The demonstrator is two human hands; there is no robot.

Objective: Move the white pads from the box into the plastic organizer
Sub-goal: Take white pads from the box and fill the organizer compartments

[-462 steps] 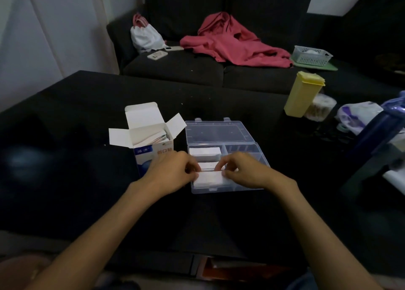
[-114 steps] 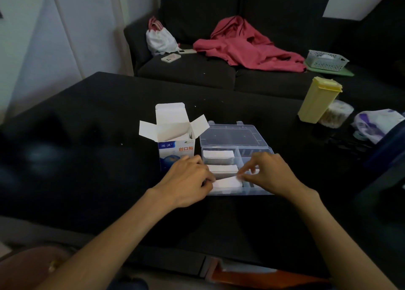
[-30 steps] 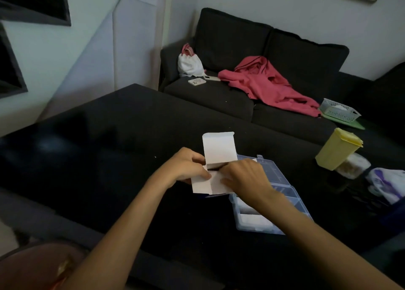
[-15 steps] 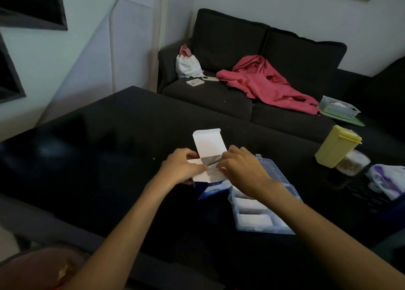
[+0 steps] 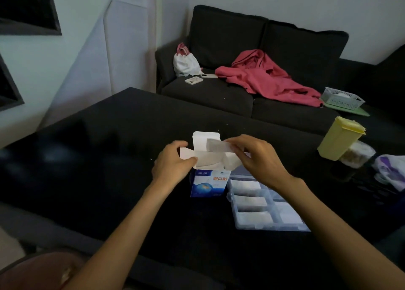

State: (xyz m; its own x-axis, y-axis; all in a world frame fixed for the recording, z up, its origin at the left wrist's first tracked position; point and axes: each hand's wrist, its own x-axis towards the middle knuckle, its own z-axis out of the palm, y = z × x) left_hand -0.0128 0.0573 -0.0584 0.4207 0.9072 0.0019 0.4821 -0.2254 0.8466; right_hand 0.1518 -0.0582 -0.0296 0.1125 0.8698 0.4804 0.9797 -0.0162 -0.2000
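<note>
L hand (image 5: pixel 173 164) held box (image 5: pixel 208 180) flap, R hand (image 5: pixel 256 156) pinched pads (image 5: pixel 218 146) just above box opening, beside organizer (image 5: pixel 269 204); risk: loose pinch fans stack, pads spill on table (image 5: pixel 109 158).

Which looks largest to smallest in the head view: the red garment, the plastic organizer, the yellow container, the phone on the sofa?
1. red garment
2. plastic organizer, partly hidden by the right arm
3. yellow container
4. phone

The phone lies farther away, so its true size is uncertain.
</note>
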